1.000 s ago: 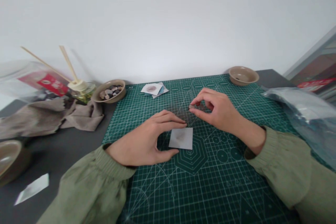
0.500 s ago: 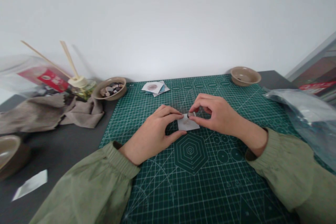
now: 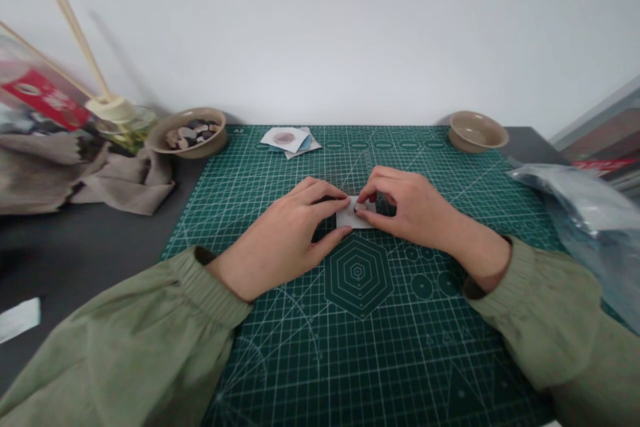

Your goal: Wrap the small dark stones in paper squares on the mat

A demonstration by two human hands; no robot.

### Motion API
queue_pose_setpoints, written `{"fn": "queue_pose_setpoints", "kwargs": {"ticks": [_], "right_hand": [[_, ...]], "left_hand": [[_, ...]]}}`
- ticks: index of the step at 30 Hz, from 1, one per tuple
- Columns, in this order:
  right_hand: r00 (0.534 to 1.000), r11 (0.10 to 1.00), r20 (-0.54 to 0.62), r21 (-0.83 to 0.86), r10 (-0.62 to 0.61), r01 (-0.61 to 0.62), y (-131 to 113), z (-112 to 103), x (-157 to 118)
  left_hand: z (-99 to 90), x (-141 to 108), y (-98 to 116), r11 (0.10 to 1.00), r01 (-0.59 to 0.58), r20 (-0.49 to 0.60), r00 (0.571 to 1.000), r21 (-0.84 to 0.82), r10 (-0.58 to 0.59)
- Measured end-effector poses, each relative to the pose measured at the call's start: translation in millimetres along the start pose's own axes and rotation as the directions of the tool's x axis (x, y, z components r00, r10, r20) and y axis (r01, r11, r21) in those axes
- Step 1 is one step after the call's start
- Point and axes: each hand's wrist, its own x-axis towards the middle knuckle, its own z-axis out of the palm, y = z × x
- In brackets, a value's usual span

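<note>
A small white card [image 3: 345, 217] lies on the green cutting mat [image 3: 300, 347], just above the hexagon pattern. My left hand [image 3: 293, 230] rests at the card's left side, thumb and fingers apart and touching its edges, with nothing between them. From the right, my right hand [image 3: 415, 210] pinches a small dark-edged stone [image 3: 358, 207] between thumb and fingertips, low over the card. The fingers cover most of the stone and the card's right part.
A bowl of stones [image 3: 193, 150] stands back left, a second bowl [image 3: 477, 133] back right. Several cards [image 3: 295, 140] lie near the wall. Cloth [image 3: 125, 180] and a reed diffuser [image 3: 113, 109] are left; a plastic bag [image 3: 585, 197] is right.
My right hand has lowered the stone onto or close to the card. My left hand stays beside the card. The whole view has shifted, with surrounding objects appearing higher.
</note>
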Motion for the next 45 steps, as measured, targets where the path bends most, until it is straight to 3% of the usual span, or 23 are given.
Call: {"fn": "queue_pose_setpoints", "kwargs": {"ticks": [19,25,30,33,37,45], "right_hand": [[1.0,0.999,-0.02,0.028,-0.023,0.024,0.5,1.5,2.1],[0.968,0.998,-0.25,0.058,-0.017,0.032,-3.7,-4.9,4.2],[0.933,0.995,-0.354,0.095,0.064,-0.032,-6.9,-11.2,5.0],[0.928,0.993,-0.364,0.107,0.084,-0.048,-5.7,-10.8,4.5],[0.93,0.994,-0.359,0.102,0.074,-0.039,-2.9,-9.3,4.2],[0.951,0.995,-0.308,0.098,0.029,0.002,-1.1,-8.1,2.2]], "left_hand": [[5.2,0.1,0.6,0.999,0.023,-0.029,0.999,0.043,-0.022],[-2.4,0.6,6.3,0.996,0.078,-0.065,0.995,0.046,-0.075],[-7.0,-0.4,3.7,0.995,-0.084,0.039,0.996,-0.043,0.086],[-4.2,-0.5,0.0,0.996,-0.084,0.071,0.994,-0.034,0.087],[-3.3,-0.6,1.2,1.0,0.014,-0.007,1.0,0.026,-0.013],[-5.1,-0.9,-0.5,1.0,0.014,0.015,1.0,0.004,-0.014]]}}
